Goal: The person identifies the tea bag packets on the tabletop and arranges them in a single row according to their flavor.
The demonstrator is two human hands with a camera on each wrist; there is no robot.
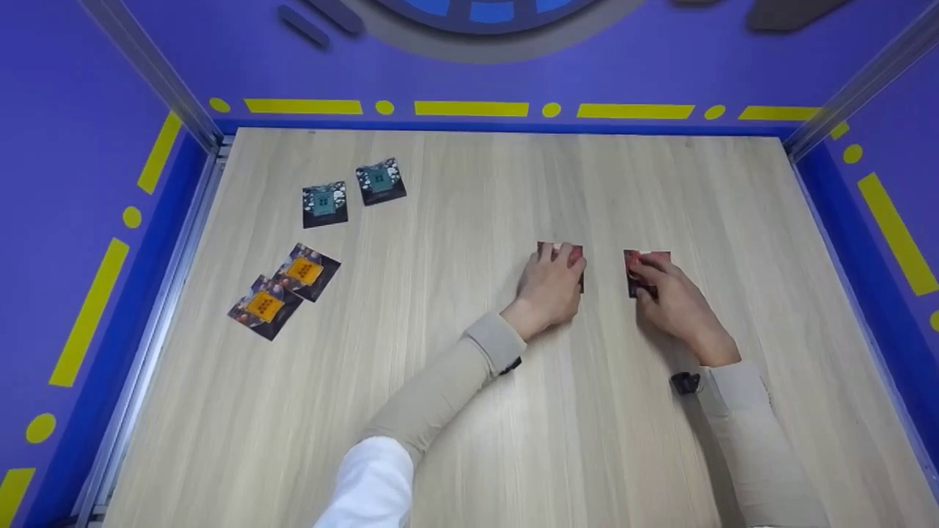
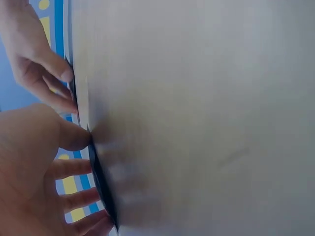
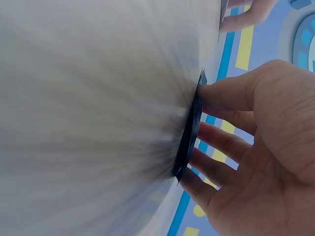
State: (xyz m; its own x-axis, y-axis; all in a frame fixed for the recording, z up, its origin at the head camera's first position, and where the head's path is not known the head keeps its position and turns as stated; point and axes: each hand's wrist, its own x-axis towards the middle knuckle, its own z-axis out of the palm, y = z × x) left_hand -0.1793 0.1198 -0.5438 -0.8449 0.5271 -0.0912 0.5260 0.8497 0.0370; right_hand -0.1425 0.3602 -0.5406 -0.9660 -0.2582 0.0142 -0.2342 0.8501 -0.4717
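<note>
In the head view, my left hand (image 1: 552, 286) lies over a red and black flat packet (image 1: 577, 253), holding it by thumb and fingertips. Spread fingers cover most of its face. My right hand (image 1: 678, 304) grips a similar red and black packet (image 1: 632, 288) a short way to the right, with its thumb at the near edge. The left wrist view shows the left packet (image 2: 102, 184) as a dark, edge-on strip under the fingertips, close to the tabletop. Another dark strip, the right packet (image 3: 188, 135), meets the thumb and fingertips in the right wrist view.
Two teal and black packets (image 1: 325, 204) lie apart at the far left of the wooden table (image 1: 469, 191). Nearer, two orange and black packets (image 1: 265, 308) overlap at a corner. Blue-purple walls (image 1: 469, 81) with yellow marks enclose the back and sides.
</note>
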